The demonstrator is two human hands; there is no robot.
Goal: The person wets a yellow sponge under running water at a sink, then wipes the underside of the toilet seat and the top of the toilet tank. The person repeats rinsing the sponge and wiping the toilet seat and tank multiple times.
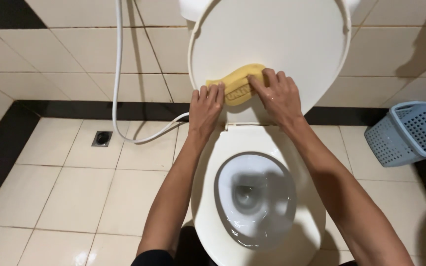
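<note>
A yellow sponge is pressed against the underside of the raised white toilet lid. My left hand lies flat on the sponge's left end. My right hand presses its right end, fingers spread over it. Both arms reach over the open white toilet bowl, which holds water at the bottom. The sponge's middle shows between my hands; its ends are hidden under my fingers.
A white hose hangs down the tiled wall and loops to the toilet's left side. A floor drain sits in the cream tiles at left. A light blue plastic basket stands tilted at the right wall.
</note>
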